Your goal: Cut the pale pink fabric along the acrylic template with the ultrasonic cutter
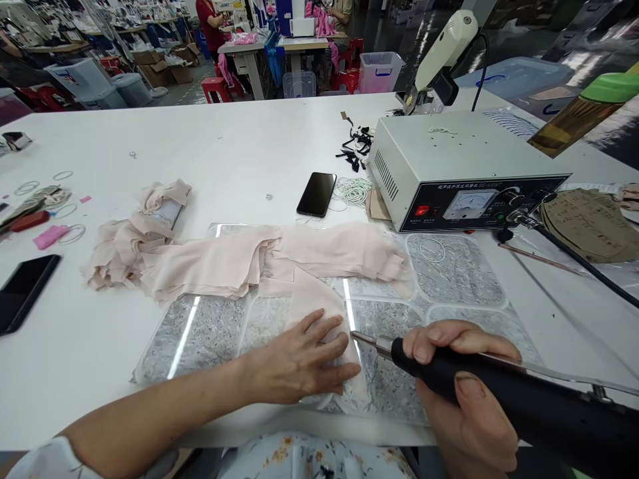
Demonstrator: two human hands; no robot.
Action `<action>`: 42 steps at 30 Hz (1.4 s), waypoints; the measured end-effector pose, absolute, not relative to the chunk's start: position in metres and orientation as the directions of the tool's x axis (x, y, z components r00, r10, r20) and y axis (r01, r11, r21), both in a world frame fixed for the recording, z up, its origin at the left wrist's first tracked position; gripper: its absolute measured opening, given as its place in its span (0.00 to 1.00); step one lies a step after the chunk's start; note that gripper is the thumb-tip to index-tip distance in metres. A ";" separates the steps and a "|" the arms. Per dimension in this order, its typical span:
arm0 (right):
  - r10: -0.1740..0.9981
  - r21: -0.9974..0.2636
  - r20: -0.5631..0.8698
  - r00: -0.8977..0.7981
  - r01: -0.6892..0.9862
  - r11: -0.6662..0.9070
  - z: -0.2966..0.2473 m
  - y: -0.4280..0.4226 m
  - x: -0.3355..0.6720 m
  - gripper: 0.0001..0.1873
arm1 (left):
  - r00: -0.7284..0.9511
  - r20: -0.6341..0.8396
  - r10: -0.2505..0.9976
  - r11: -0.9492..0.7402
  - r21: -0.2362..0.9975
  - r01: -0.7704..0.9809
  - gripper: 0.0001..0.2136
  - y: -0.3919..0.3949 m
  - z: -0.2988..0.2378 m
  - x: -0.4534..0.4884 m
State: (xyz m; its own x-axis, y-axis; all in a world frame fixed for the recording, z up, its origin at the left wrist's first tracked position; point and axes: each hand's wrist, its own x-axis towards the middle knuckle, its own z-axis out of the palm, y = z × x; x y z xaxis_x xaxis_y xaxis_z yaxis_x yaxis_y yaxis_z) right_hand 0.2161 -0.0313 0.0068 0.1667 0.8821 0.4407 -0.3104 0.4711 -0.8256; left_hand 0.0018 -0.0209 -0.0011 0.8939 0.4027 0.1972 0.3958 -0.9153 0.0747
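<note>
My left hand (pixel 314 362) lies flat with its fingers spread, pressing a pale pink fabric piece (pixel 314 296) onto a clear plastic sheet (pixel 210 332). My right hand (pixel 464 392) is wrapped round a black handheld ultrasonic cutter (pixel 449 376). The cutter's metal tip points left, at the right edge of the fabric just past my left fingertips; whether it touches the cloth I cannot tell. Beyond my hands, stacked pale pink strips (pixel 214 263) stretch across the sheet, and a crumpled heap of the same cloth (pixel 124 246) sits at their left end.
The cutter's control box (pixel 474 173) stands at the right, its black cable (pixel 589 266) running near my right hand. A phone (pixel 317 194) lies beyond the strips, another phone (pixel 27 293) at the left. White elastic cord (pixel 354 191) and black scraps (pixel 357 146) lie by the box.
</note>
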 end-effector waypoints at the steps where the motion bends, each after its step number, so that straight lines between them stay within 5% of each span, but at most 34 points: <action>1: 0.884 -0.826 0.439 0.163 -0.313 0.468 0.007 -0.031 0.216 0.05 | 0.894 0.195 0.403 -0.915 0.075 0.396 0.13 -0.021 -0.001 0.002; 42: 0.869 -0.820 0.449 0.206 -0.291 0.493 0.005 -0.027 0.209 0.04 | 0.890 0.213 0.404 -0.914 0.063 0.400 0.13 -0.022 -0.003 0.001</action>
State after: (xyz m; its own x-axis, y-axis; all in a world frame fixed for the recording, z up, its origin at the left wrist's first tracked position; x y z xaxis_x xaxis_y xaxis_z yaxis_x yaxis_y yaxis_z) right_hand 0.2091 -0.0270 0.0053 0.2064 0.8694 0.4489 -0.2913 0.4926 -0.8201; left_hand 0.0014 -0.0220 -0.0031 0.8896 0.4039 0.2133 0.4001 -0.9143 0.0629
